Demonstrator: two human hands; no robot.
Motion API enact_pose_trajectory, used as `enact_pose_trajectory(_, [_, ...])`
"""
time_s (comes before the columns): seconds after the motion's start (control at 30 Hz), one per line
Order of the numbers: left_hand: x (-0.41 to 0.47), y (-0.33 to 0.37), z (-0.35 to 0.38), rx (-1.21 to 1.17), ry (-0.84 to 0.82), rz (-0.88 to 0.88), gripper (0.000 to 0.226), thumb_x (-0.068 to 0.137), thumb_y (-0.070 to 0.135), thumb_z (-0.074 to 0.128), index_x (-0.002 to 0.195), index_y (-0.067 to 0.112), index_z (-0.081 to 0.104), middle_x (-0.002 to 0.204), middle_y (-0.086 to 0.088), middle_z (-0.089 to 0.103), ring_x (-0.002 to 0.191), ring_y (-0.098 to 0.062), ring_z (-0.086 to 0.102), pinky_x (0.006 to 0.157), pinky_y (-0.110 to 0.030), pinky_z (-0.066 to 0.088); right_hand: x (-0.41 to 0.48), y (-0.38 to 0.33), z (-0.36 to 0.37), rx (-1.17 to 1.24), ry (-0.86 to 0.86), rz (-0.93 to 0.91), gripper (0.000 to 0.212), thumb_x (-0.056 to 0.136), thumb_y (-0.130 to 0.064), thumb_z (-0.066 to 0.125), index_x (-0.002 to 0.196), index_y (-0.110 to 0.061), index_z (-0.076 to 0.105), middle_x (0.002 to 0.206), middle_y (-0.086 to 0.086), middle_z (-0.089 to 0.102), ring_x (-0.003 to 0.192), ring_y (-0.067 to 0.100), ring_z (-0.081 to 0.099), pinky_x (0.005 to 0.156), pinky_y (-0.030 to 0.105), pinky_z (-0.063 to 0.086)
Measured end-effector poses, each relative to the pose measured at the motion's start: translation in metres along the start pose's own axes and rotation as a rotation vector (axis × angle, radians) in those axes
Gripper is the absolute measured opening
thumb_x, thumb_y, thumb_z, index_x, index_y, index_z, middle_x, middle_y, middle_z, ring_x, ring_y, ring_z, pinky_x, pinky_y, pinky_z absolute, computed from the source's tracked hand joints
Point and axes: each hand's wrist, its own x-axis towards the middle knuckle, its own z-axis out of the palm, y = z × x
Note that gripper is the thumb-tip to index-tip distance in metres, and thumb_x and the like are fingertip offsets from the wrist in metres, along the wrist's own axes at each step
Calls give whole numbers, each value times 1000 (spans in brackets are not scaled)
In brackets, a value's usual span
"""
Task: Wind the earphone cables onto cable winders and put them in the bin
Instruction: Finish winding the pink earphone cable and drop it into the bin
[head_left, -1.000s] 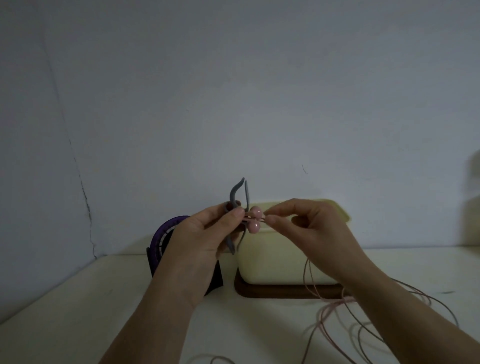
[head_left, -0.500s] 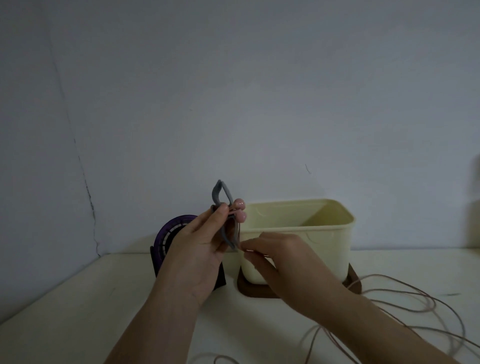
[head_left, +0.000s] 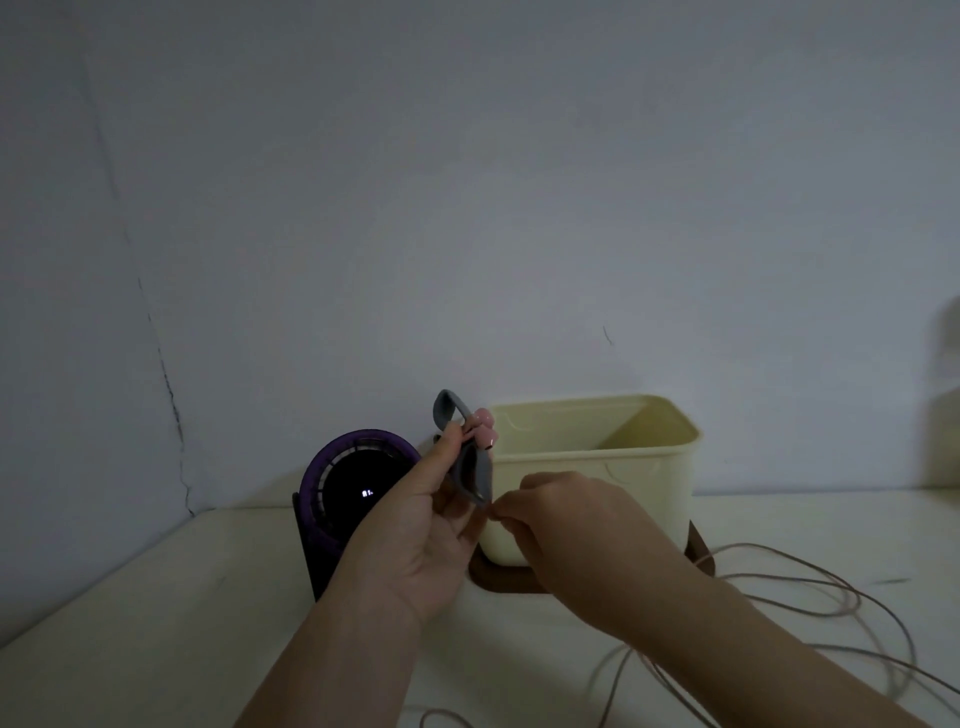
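- I see the left hand (head_left: 415, 525) raised in front of the bin, thumb and fingers gripping the grey cable winder (head_left: 470, 467), which stands roughly upright.
- Two pink earbuds (head_left: 485, 428) sit pressed against the winder's upper part, just by the left fingertips.
- The right hand (head_left: 566, 525) is curled, its fingertips pinching the earphone cable (head_left: 779, 576) at the winder's lower tip; the strand is barely visible there.
- The rest of the cable lies in loose loops on the table (head_left: 156, 623), to the right of and under the right forearm.
- The cream bin (head_left: 597, 467) stands open on a brown base (head_left: 501, 582), behind both hands.
- A purple round device (head_left: 358, 488) stands just left of the bin.
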Motion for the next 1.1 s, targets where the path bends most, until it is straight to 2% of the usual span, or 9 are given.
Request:
enact_pose_trajectory(0.1, [3,-7,-2,98,-14,35,19,72,26,64,74,17,80,87,2,76,80,-6,69,84,-26,49,-1,-4,5,-57,-35,-16,20,97,-23,42,106,-22,60,73,-5,35,73,19,42,48,20,21])
enact_pose_trajectory(0.2, [9,-10,-7,136,1,62,24,73,26,63,89,13,76,86,2,76,73,-6,70,67,-22,54,-3,-5,2,-75,-89,-53,17,97,-18,40,81,-21,47,69,-5,30,71,21,44,48,24,24])
enact_pose_trajectory(0.27, [10,-10,-10,162,-5,80,24,73,25,64,88,12,76,85,0,75,72,-7,71,67,-23,56,-4,-4,-8,-59,-123,-75,25,98,-19,39,73,-21,37,71,-2,36,73,22,46,51,26,30])
enact_pose_trajectory(0.37, [7,-12,-8,254,-34,138,18,84,17,61,86,10,77,87,-4,76,77,-9,71,64,-21,54,-6,0,-29,-11,-119,-120,13,98,-21,43,86,-23,48,85,-1,54,78,20,52,63,29,45])
enact_pose_trajectory(0.47, [5,-15,-5,420,-6,250,14,89,10,61,92,14,74,89,-1,77,82,-7,72,73,-20,55,-6,7,-43,55,0,-88,25,98,-29,40,102,-23,64,92,-3,65,81,16,59,76,35,51])
enact_pose_trajectory(0.6, [-2,-18,1,706,-48,429,11,87,8,65,86,17,71,74,4,75,76,-2,70,75,-20,51,-8,24,-55,172,171,31,26,89,-41,47,83,-28,69,72,-8,62,66,8,55,68,35,51])
enact_pose_trajectory(0.77, [-2,-20,2,740,-211,368,12,86,5,64,92,13,71,82,-3,76,81,-17,73,86,-35,54,-12,41,-67,284,277,34,15,74,-48,55,68,-35,58,59,-8,53,56,6,47,54,20,40])
enact_pose_trajectory(0.9, [-5,-18,6,737,-331,349,11,84,5,64,93,10,69,83,-3,76,79,-15,73,74,-18,53,-14,49,-69,467,325,36,18,72,-49,65,67,-32,62,58,-14,59,51,4,49,48,17,39])
enact_pose_trajectory(1.1, [-9,-13,8,686,-438,350,24,72,17,67,95,8,69,85,-9,76,79,-19,73,74,-20,53,-10,58,-62,849,321,44,38,62,-59,61,68,-22,69,71,21,60,58,28,46,60,31,39])
